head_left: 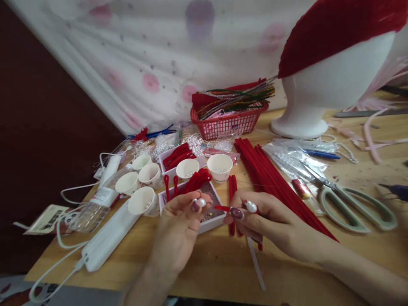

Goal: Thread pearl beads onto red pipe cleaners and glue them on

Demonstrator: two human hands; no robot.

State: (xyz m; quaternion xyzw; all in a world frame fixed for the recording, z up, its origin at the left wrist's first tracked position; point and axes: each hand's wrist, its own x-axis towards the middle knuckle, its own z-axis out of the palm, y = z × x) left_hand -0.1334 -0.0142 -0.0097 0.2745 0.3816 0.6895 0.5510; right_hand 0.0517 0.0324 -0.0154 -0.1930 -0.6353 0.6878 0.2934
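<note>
My left hand (177, 231) is closed in a pinch, with a shiny white pearl bead (201, 202) at its thumb and fingertips. Facing it, my right hand (270, 223) grips a short red chenille stem (222, 208), whose tip points left toward the bead across a small gap. Another pearly white piece (250, 206) shows at the right index finger; whether it is a bead or nail decoration I cannot tell. Behind the hands is a white box (212, 224) with red looped stems (198, 180) and small beads. More red stems (232, 189) lie partly behind the right hand.
Several paper cups (142, 201), some with beads, stand left and behind. A power strip (106, 240) with cables and a plastic bottle (97, 208) lie left. Scissors (353, 206) and long red stems (287, 187) lie right. A red basket (228, 125) and white mannequin head (331, 89) stand behind.
</note>
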